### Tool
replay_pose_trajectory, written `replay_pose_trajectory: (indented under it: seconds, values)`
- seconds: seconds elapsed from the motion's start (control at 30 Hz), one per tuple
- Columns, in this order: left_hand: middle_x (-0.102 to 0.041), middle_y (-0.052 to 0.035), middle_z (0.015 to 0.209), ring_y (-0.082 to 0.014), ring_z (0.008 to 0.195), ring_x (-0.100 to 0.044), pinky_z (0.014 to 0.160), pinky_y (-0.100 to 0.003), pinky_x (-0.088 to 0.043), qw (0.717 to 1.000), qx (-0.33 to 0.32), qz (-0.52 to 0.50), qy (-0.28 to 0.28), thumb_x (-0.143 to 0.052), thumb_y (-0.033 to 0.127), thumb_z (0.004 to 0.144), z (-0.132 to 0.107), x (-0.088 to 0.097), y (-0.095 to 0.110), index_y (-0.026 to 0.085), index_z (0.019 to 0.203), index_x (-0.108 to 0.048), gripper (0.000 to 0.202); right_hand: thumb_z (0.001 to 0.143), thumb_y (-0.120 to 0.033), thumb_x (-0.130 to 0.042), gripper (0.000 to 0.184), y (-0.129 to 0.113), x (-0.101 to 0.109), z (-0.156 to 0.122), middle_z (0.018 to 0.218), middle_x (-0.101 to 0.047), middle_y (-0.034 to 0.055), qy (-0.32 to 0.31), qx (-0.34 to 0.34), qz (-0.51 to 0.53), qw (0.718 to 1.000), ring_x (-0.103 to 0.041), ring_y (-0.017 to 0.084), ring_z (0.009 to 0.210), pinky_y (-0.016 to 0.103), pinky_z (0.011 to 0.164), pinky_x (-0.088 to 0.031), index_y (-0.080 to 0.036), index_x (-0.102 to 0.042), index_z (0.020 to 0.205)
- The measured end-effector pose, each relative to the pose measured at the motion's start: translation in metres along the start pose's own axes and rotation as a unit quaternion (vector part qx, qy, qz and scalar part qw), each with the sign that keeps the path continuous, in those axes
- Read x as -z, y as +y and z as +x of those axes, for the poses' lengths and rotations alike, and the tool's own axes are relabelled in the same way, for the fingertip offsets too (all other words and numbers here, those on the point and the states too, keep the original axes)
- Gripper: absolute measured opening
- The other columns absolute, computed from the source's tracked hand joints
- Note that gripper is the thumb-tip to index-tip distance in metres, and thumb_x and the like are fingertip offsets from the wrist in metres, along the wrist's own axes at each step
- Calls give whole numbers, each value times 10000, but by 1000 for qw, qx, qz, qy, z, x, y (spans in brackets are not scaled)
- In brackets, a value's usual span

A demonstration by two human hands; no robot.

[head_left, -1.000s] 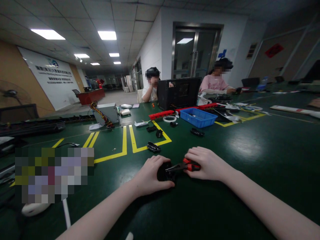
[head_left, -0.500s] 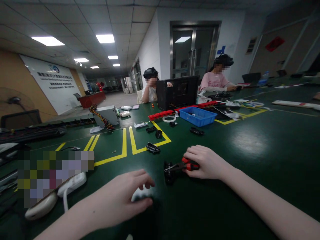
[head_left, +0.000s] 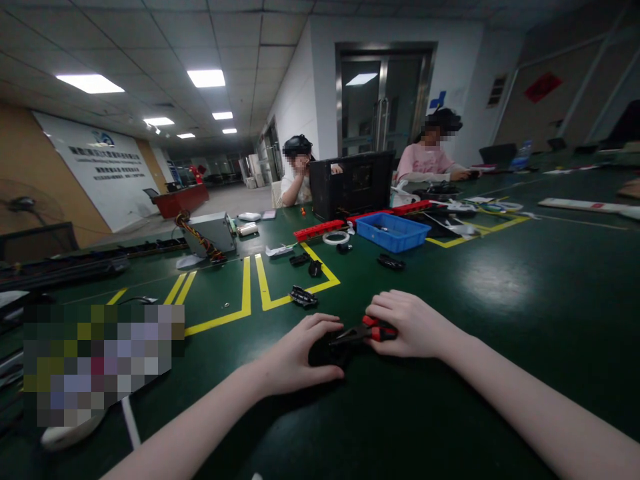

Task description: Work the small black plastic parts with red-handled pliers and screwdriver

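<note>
My right hand [head_left: 407, 325] is closed around the red-and-black handles of a pair of pliers [head_left: 356, 335], whose dark jaws point left. At the jaws lies a small black plastic part [head_left: 325, 352] on the green table. My left hand [head_left: 300, 353] curves around that part, with the fingers at its far edge and the thumb at its near edge. Much of the part is hidden by the left hand and is dark against the table. Just beyond the hands sits a black ribbed piece [head_left: 303, 297].
A blue tray [head_left: 393, 233] stands farther back beside a red strip [head_left: 320, 231] and a black case [head_left: 350, 187]. Small black pieces [head_left: 391, 262] lie around it. To the left is a metal box with wires [head_left: 207, 235]. Two people sit across the table.
My left hand has moved right and away from me, from bare table to around the black plastic part. The right hand and pliers stay nearly in place.
</note>
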State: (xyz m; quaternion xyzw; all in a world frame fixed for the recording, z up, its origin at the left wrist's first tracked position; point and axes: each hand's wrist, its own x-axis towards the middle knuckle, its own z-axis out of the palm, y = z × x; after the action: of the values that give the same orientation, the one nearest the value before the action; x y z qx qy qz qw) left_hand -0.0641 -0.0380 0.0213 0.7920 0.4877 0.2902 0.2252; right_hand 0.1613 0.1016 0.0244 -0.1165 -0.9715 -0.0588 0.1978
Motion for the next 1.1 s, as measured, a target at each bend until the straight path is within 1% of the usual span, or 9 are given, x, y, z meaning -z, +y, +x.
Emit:
replay_pose_trajectory:
  seconds: [0.1, 0.3, 0.5, 0.63, 0.73, 0.87, 0.97, 1.1]
  values:
    - [-524, -101, 1283, -268, 1197, -500, 1030, -432, -416, 1000, 5, -8, 15, -733, 311, 750, 1, -4, -3, 238, 1222, -565, 506, 765, -402, -614, 218, 0, 1, 0, 776, -581, 42, -9, -3, 1, 1000, -528, 165, 698, 282, 628, -370, -190, -614, 820]
    - [-556, -92, 1199, -252, 1115, -532, 966, -405, -450, 999, 19, -18, 29, -762, 363, 717, 1, -6, -4, 211, 1094, -623, 430, 757, -403, -622, 229, -2, 3, 0, 793, -588, 47, -13, -5, -3, 1000, -530, 167, 702, 284, 632, -370, -187, -623, 833]
    - [-568, -89, 1158, -243, 1082, -529, 955, -391, -447, 999, 30, 4, 38, -769, 403, 703, 0, -7, -5, 199, 1155, -577, 532, 758, -390, -618, 212, -3, 2, 1, 788, -588, 47, -14, -6, -5, 1000, -534, 168, 708, 285, 639, -376, -188, -620, 822]
    - [-559, -89, 1168, -237, 1086, -524, 954, -374, -446, 999, 17, 8, 42, -767, 412, 706, 0, -8, -7, 195, 1096, -607, 474, 750, -367, -625, 183, -5, 3, 2, 762, -584, 38, -26, -18, 5, 1000, -532, 159, 685, 277, 629, -373, -188, -612, 789]
    - [-568, -89, 1143, -240, 1065, -531, 938, -379, -453, 998, 8, 11, 56, -781, 415, 687, 0, -9, -9, 194, 1084, -613, 484, 751, -382, -629, 191, -7, 5, 3, 745, -582, 30, -48, -36, 23, 998, -535, 158, 679, 271, 623, -372, -193, -610, 765]
    - [-572, -88, 1132, -236, 1055, -537, 927, -373, -459, 998, 6, 10, 59, -791, 406, 678, 0, -11, -11, 186, 1041, -631, 454, 765, -406, -619, 211, -9, 6, 5, 744, -582, 27, -72, -54, 36, 995, -536, 158, 678, 264, 614, -365, -196, -604, 750]
    - [-578, -85, 1132, -233, 1055, -541, 926, -368, -460, 998, 12, 7, 56, -782, 417, 688, 0, -10, -11, 187, 1038, -639, 443, 764, -396, -619, 202, -9, 6, 5, 747, -581, 31, -67, -47, 28, 996, -537, 161, 685, 268, 623, -367, -194, -607, 753]
    - [-582, -83, 1142, -239, 1061, -540, 932, -382, -456, 998, 19, 9, 51, -753, 439, 717, -1, -9, -10, 199, 1057, -643, 430, 763, -384, -618, 197, -7, 5, 4, 769, -584, 42, -43, -19, 1, 999, -531, 164, 693, 274, 632, -369, -189, -615, 786]
